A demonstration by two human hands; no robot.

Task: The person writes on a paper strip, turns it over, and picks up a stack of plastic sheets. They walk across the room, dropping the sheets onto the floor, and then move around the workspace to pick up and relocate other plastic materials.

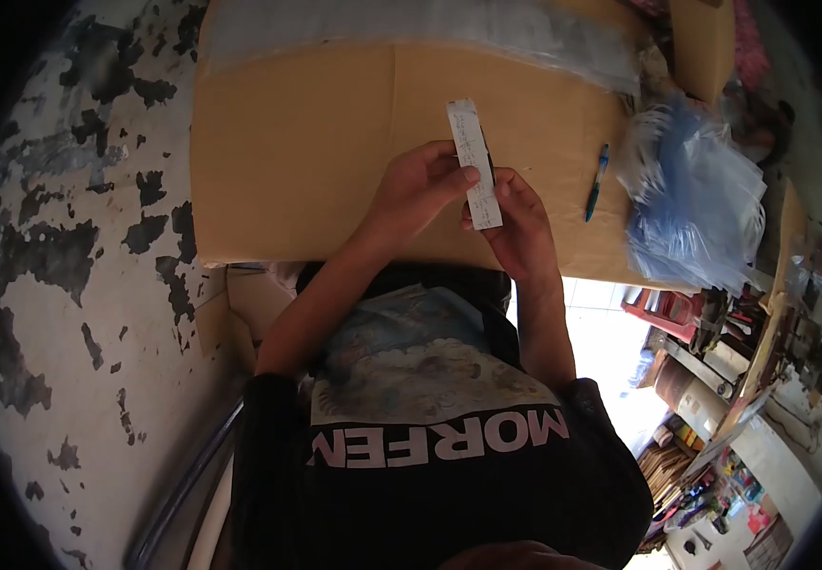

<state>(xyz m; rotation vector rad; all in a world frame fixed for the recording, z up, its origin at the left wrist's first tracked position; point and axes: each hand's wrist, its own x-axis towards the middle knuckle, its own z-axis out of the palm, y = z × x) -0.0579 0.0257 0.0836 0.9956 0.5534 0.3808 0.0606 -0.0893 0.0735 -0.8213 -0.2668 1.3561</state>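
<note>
A narrow white strip of paper or card [472,161] with rows of handwriting stands tilted above the table, held between both my hands. My left hand [420,190] grips it from the left side, thumb pressed on its written face. My right hand [523,218] holds its lower right edge, fingers curled around behind. A dark edge shows along the strip's right side; what it belongs to is hidden. Right of my hands, a blue pen [597,182] lies on the brown cardboard tabletop [287,161], touched by neither hand.
Clear and bluish plastic bags [691,190] are heaped at the table's right end. Plastic sheeting [411,28] lies along the far edge, and a cardboard box [700,47] stands at the back right. A peeling wall [88,285] is close on the left. Cluttered shelves [705,399] are at lower right.
</note>
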